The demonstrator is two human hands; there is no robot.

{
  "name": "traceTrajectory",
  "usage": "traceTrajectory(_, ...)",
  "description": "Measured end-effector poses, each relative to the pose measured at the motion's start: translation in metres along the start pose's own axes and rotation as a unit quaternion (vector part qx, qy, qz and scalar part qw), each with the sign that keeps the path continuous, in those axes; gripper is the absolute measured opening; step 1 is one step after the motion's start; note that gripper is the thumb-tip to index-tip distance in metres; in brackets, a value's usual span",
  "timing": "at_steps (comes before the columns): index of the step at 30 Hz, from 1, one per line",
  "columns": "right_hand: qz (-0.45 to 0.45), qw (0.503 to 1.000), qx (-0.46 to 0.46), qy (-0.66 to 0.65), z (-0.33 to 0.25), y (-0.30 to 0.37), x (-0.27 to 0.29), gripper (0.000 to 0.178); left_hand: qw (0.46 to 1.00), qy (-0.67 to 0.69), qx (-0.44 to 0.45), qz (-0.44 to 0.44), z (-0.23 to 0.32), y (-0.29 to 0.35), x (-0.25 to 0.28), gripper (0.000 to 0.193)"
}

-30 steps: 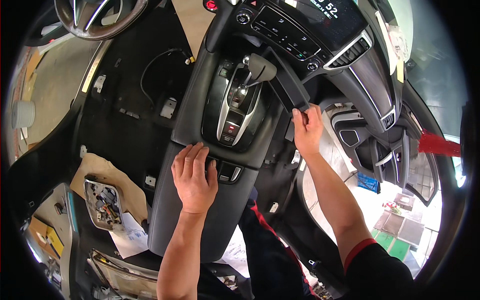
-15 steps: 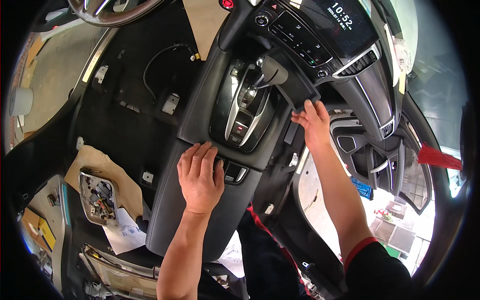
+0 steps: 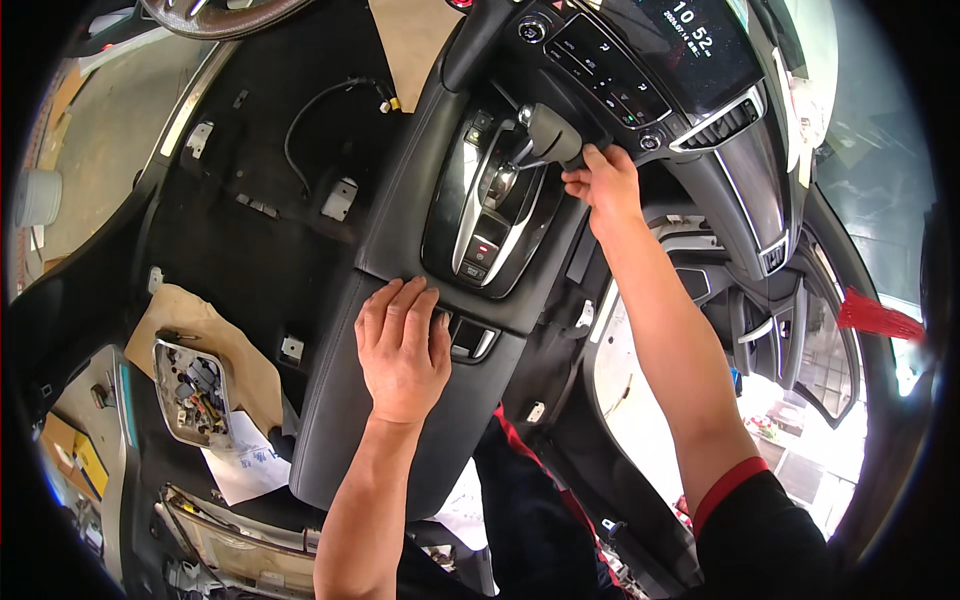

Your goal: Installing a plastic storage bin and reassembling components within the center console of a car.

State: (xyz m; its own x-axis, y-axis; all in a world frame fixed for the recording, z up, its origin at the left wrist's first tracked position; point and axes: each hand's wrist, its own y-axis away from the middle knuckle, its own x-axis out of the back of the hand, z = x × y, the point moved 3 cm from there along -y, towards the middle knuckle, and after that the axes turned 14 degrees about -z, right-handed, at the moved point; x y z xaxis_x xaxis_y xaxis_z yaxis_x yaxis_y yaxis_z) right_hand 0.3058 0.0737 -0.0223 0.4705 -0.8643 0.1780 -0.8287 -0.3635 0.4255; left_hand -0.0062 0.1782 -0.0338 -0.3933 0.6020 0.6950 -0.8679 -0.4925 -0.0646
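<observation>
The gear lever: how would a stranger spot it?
Find the long dark centre console. Its front end carries a glossy, silver-trimmed shift panel. The gear lever rises there beside the right hand, bulky and grey-topped, unlike the panel's flat buttons.

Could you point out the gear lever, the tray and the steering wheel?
Gear lever [image 3: 549, 133]: head view, on its knob.
Tray [image 3: 164, 390]: head view, on its left wall.
Steering wheel [image 3: 215, 29]: head view, on its rim.

Dim floor [image 3: 280, 262], daylight-bleached ground [image 3: 630, 412] at right, bowed edges, black corners, outer details seemingly soft
</observation>
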Motion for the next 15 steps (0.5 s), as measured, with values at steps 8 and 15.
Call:
traceTrajectory(8,0.142,0.976,-0.002,0.165,0.022,-0.045,0.001,0.034,1.0,-0.002,-0.007,-0.001,0.0,0.001,0.0,0.036)
traceTrajectory(15,0.174,0.972,-0.027,0.158,0.015,-0.041,-0.014,0.082,1.0,0.007,-0.008,0.006,-0.002,0.002,0.003,0.034)
